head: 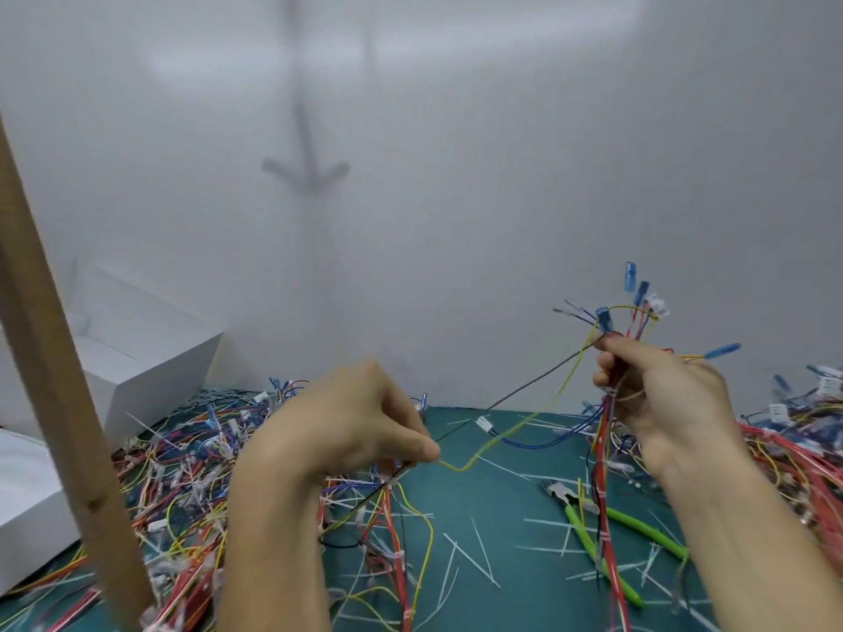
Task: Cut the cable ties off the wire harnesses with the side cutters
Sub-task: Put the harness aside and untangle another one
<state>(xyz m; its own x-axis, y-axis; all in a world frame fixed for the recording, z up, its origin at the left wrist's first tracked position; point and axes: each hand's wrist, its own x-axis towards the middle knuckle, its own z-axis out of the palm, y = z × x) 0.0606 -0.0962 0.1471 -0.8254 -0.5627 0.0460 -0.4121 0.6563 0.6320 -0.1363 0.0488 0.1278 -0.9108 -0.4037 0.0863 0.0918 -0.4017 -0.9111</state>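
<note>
teal table mat (492,499): messy | bunch of red, blue, yellow wires (604,449): right hand (666,403) grips it, up high | left hand (356,421): pinches thin black wire (515,393), pulled tight, could snag or snap | green-handled side cutters (579,522): lying on mat, not held

side cutters (606,531) right of wire pile (182,485)

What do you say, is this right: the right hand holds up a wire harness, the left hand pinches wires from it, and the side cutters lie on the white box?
Wrong in one thing: the side cutters lie on the green mat, as the head view shows. The right hand holds up the wire harness and the left hand pinches wires from it.
</note>
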